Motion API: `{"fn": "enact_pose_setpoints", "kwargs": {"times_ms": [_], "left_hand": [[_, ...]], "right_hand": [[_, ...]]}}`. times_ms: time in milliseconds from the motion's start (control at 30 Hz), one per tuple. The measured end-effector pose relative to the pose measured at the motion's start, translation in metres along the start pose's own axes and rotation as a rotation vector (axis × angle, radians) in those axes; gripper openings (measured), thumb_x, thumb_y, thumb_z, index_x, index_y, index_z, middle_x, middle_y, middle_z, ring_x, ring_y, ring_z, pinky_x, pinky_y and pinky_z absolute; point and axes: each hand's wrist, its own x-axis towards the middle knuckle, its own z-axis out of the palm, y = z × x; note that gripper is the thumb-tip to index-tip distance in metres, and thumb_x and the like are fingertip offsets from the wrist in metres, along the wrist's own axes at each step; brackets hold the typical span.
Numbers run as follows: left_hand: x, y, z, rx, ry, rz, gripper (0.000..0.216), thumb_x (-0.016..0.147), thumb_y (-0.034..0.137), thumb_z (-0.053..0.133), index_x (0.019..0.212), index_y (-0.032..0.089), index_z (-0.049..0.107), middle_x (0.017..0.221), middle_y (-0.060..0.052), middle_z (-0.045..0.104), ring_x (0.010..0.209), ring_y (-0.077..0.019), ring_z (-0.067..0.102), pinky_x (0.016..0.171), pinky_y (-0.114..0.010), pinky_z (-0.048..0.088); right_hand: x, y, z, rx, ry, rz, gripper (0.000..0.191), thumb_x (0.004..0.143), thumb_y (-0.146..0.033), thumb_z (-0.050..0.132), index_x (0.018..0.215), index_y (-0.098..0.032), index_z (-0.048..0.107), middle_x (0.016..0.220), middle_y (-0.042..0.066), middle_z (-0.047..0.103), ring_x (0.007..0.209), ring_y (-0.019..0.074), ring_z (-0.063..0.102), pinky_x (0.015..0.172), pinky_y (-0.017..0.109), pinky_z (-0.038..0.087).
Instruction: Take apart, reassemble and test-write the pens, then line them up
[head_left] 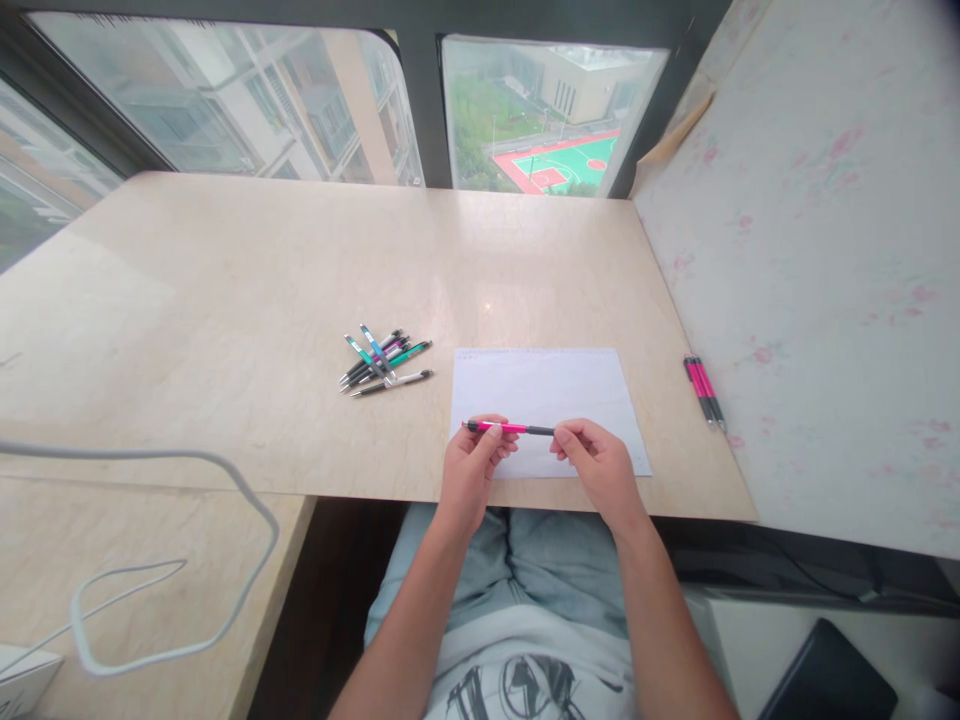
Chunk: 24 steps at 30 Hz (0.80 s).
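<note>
White printed shirt [532, 635] nearest, then pale jeans [555, 560] under the table [262, 290] edge; above the paper sheet [540, 380], left hand [471, 462] has thumb and fingers pinched on the pink barrel of a pink-and-black pen [517, 428], right hand [604, 466] has fingertips closed on its dark grip end, pen roughly level between them. Mixed-colour pen pile [378, 351] left of sheet, pink pens [699, 378] by the patterned wall [810, 250] at right, windows [480, 110] beyond showing buildings [300, 100] and sports court [562, 160].
</note>
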Motion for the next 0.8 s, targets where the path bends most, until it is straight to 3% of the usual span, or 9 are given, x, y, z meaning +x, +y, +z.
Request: {"fn": "enact_pose_setpoints", "kwargs": {"times_ms": [200,467,800], "left_hand": [[0.001,0.000,-0.002,0.014,0.016,0.014,0.023,0.082,0.033,0.073,0.095,0.014,0.069,0.078,-0.005,0.071,0.071,-0.0114,0.063,0.070,-0.024,0.048],[0.001,0.000,0.000,0.040,-0.017,0.019,0.024,0.083,0.032,0.073,0.097,0.014,0.069,0.078,-0.005,0.072,0.070,-0.0112,0.063,0.071,-0.024,0.048],[0.003,-0.004,-0.001,-0.002,0.000,-0.001,0.022,0.083,0.032,0.072,0.096,0.015,0.069,0.080,-0.005,0.072,0.071,-0.0109,0.063,0.069,-0.023,0.048]], "right_hand": [[0.001,0.006,0.002,-0.030,0.035,-0.048,0.021,0.083,-0.040,0.070,0.094,-0.023,0.071,0.091,0.006,0.072,0.082,0.0203,0.065,0.070,0.031,0.050],[0.003,-0.003,0.006,0.079,0.056,0.007,0.024,0.090,-0.044,0.061,0.091,-0.020,0.066,0.062,-0.001,0.062,0.060,0.0144,0.058,0.059,0.027,0.047],[0.005,0.008,0.002,0.047,0.041,-0.113,0.019,0.085,-0.033,0.069,0.101,-0.023,0.069,0.100,0.005,0.070,0.093,0.0192,0.064,0.076,0.031,0.053]]}}
